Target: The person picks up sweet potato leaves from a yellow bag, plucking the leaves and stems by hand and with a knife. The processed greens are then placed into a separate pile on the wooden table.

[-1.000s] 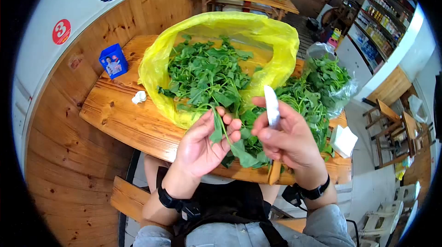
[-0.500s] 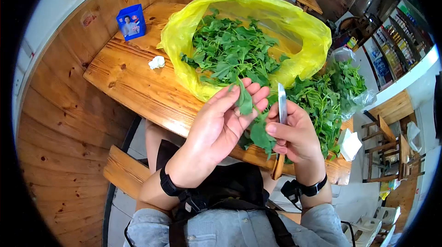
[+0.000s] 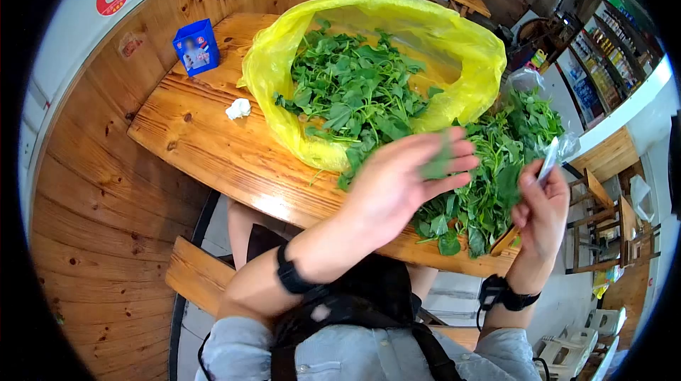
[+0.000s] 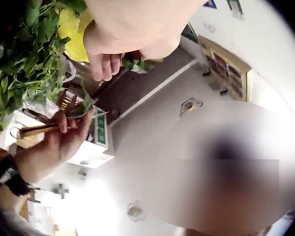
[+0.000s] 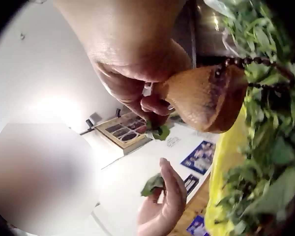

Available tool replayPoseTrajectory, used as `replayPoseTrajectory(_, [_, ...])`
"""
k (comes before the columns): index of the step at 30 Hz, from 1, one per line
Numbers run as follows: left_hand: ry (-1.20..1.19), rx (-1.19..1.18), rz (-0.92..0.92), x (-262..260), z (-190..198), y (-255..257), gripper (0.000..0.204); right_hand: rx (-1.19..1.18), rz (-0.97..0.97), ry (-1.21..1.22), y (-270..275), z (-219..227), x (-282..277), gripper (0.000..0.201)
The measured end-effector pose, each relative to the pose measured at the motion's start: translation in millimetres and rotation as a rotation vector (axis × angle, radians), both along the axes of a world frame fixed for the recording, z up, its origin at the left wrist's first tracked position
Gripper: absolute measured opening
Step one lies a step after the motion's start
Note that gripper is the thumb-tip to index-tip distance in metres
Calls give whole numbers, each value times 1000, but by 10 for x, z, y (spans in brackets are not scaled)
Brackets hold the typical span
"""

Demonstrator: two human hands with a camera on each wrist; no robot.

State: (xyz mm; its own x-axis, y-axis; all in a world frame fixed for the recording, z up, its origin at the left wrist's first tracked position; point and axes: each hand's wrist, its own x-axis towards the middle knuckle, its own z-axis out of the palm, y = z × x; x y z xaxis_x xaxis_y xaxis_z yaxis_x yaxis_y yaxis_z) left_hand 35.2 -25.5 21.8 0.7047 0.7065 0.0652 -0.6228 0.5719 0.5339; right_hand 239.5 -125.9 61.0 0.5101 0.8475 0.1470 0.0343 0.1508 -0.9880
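Note:
Blurred in the head view, the left hand (image 3: pixel 394 186) is over the table's front part, with a green leaf (image 3: pixel 436 159) between its thumb and fingers; the right wrist view also shows this leaf (image 5: pixel 152 185) in the hand (image 5: pixel 165 201). At the right, the right hand (image 3: pixel 543 211) grips a small knife (image 3: pixel 548 161), blade up, its wooden handle (image 5: pixel 204 98) large in the right wrist view. Another leaf (image 3: pixel 508 182) hangs at the right fingers. Leafy greens (image 3: pixel 355 83) lie in an open yellow bag (image 3: pixel 273 62); more greens (image 3: pixel 468 196) are heaped beside it.
A blue box (image 3: pixel 196 47) and a crumpled white tissue (image 3: pixel 238 108) are on the left of the wooden table (image 3: pixel 206 161). A clear plastic bag (image 3: pixel 525 81) is by the greens at the back right. A wooden bench (image 3: pixel 198 274) stands in front.
Both hands have moved right, away from the spot near the bag's front edge where they were close together. A gap now separates them, with a leaf at each. The knife has moved with the right hand.

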Motion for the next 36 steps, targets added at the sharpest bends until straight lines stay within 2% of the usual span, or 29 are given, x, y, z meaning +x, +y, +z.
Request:
replayPoseTrajectory(1, [94, 146, 4, 229, -38, -4, 48, 26, -56, -110, 9, -26, 116, 12])
replayPoseTrajectory(3, [491, 588, 244, 697, -323, -32, 55, 13, -138, -195, -16, 2, 229, 14])
replayPoseTrajectory(5, [711, 806, 506, 790, -463, -183, 55, 33, -128, -153, -142, 8, 235, 16])
replayPoseTrajectory(6, [691, 840, 579, 758, -522, -216, 46, 41, -131, -126, -224, -26, 247, 17])
replayPoseTrajectory(9, [754, 1076, 606, 389, -679, -49, 35, -19, -80, -150, -459, -178, 365, 18])
replayPoseTrajectory(11, [945, 1320, 911, 116, -716, 144, 28, -76, -106, -149, -537, -253, 349, 19])
replayPoseTrajectory(13, [969, 1223, 896, -55, -715, 357, 29, -122, -95, -126, -591, -325, 325, 19])
replayPoseTrajectory(15, [963, 1267, 951, -113, -564, 485, 36, -112, -40, -91, -582, -454, 321, 17])
replayPoseTrajectory(16, [947, 1362, 1027, -93, -494, 544, 45, -112, -18, -76, -572, -491, 288, 17])
replayPoseTrajectory(18, [1101, 1486, 947, -57, -437, 618, 52, -117, -11, -66, -539, -532, 204, 16])
replayPoseTrajectory(20, [1228, 1635, 796, -107, -470, 740, 49, -116, -35, -91, -558, -527, 140, 16])
replayPoseTrajectory(21, [1252, 1688, 760, -188, -561, 867, 35, -120, -43, -104, -575, -530, 130, 16])
replayPoseTrajectory(23, [1173, 1419, 818, -373, -601, 995, 17, -139, -25, -134, -681, -538, 187, 16])
replayPoseTrajectory(25, [1211, 1408, 1035, -600, -553, 973, 15, -170, -29, -122, -761, -563, 238, 16])
replayPoseTrajectory(26, [1192, 1352, 997, -732, -574, 960, 16, -181, -24, -95, -778, -591, 262, 17])
replayPoseTrajectory(27, [1140, 1197, 969, -830, -630, 945, 18, -210, -14, -111, -771, -623, 282, 17])
replayPoseTrajectory(29, [1251, 1298, 896, -1041, -680, 885, 26, -260, 3, -144, -728, -683, 294, 16])
replayPoseTrajectory(30, [1261, 1268, 893, -1070, -688, 799, 29, -326, 33, -152, -667, -603, 236, 14])
replayPoseTrajectory(33, [1282, 1224, 901, -1102, -707, 536, 37, -218, 125, -586, -367, -685, 42, 11])
replayPoseTrajectory(35, [1296, 1246, 932, -1140, -758, 405, 41, -118, 261, -863, -97, -539, -195, 12])
replayPoseTrajectory(36, [1332, 1246, 964, -1153, -777, 327, 38, -41, 262, -1044, 47, -520, -313, 13])
